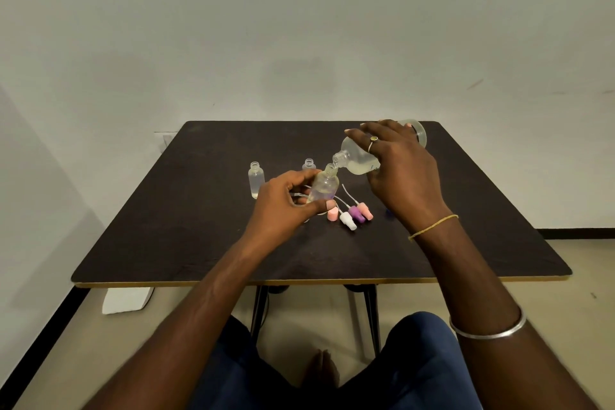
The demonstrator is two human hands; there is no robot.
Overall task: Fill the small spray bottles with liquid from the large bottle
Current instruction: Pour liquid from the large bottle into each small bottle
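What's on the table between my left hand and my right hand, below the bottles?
In the head view, loose spray caps, pink, white and purple, lie between the left hand and right hand.

Dark table (pixel 186 236) against pale wall (pixel 299 27); white block (pixel 126 300) on floor beneath.

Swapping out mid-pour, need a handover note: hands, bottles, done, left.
Left hand: holds a small bottle, tilted, neck up.
Right hand: tips the big bottle, mouth at that neck.
Table: two more small bottles, uncapped, upright: left one looks filled, back one mostly hidden. Spray caps loose by the hands.
Done: about one bottle.
Left: finish the pour, check the back one, cap all.
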